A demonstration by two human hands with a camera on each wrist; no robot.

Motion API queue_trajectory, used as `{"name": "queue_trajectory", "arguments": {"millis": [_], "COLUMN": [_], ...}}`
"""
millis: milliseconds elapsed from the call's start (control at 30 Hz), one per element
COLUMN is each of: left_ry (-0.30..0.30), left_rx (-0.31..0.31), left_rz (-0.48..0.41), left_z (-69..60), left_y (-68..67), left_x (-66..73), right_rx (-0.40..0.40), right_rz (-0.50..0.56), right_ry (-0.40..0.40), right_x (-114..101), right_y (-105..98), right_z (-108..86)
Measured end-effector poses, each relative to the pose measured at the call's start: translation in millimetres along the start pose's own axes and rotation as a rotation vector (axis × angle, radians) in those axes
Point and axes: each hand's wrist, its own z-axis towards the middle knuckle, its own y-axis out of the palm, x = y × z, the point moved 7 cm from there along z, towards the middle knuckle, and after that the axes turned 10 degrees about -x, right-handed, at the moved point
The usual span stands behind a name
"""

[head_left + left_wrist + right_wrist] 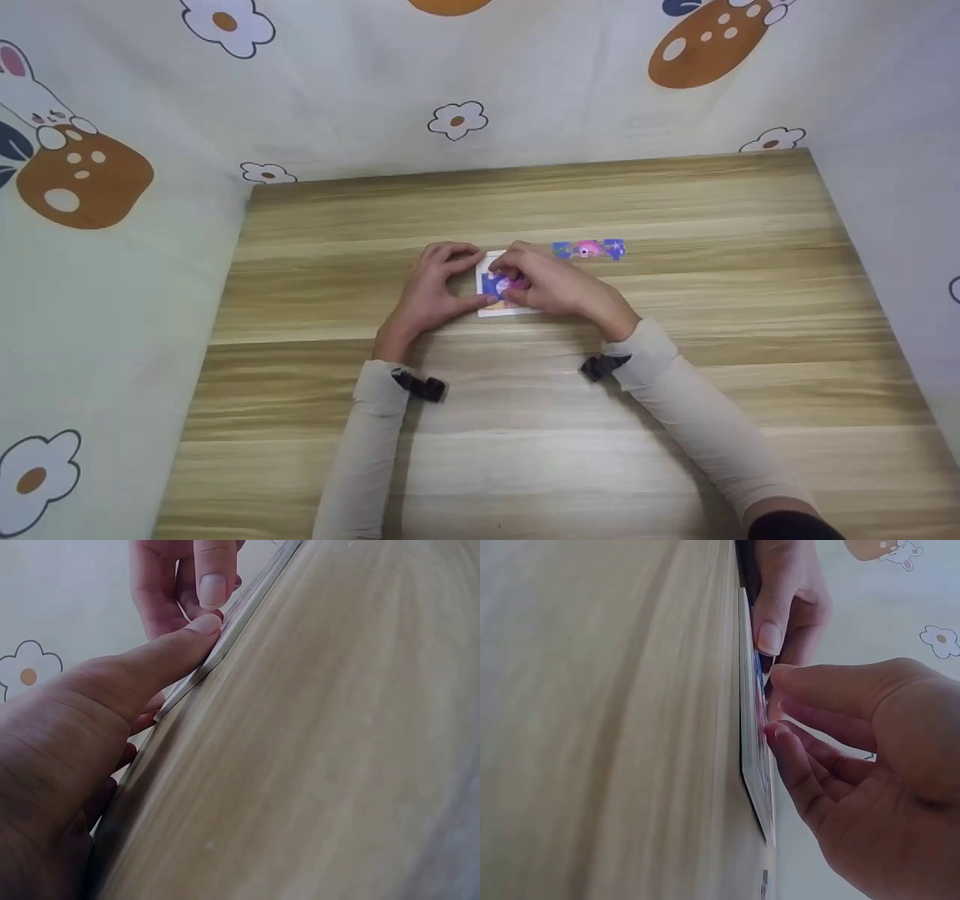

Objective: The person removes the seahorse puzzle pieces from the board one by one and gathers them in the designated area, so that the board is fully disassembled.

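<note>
A small white-framed picture board [487, 312] with a blue, pink and orange picture lies on the wooden table. My left hand [435, 289] holds its left side, the thumb on the picture near the front edge and the fingers at the back left corner. Over the board, my right hand [555, 281] has bent fingers and pinches what looks like a thin piece [773, 661], seen edge-on in the right wrist view; the fingers hide most of it. In the left wrist view the left thumb [169, 660] lies across the board's edge [247, 626].
Behind and right of the board lies a row of colourful pieces [589, 249], blue and pink, on the table [495, 450]. Pale curtains [360, 90] printed with flowers and rabbits stand around the table's back and sides.
</note>
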Motion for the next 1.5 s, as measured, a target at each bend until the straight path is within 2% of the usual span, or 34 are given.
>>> {"name": "queue_trajectory", "arguments": {"millis": [300, 800, 1267, 1500], "left_ry": [0.002, 0.001, 0.021, 0.007], "left_rx": [0.005, 0.012, 0.016, 0.011], "left_rz": [0.005, 0.001, 0.012, 0.005], "left_z": [0.5, -0.2, 0.6, 0.6], "left_y": [-1.6, -0.9, -1.0, -0.9], "left_x": [0.4, 0.9, 1.4, 0.7], "right_rx": [-0.025, -0.032, -0.002, -0.008], "right_rz": [0.021, -0.003, -0.037, -0.028], "right_ry": [0.007, 0.022, 0.035, 0.045], "right_x": [-2, -4, -5, -2], "right_y": [4, 6, 6, 8], "right_z": [1.6, 3.7, 15.3, 15.1]}}
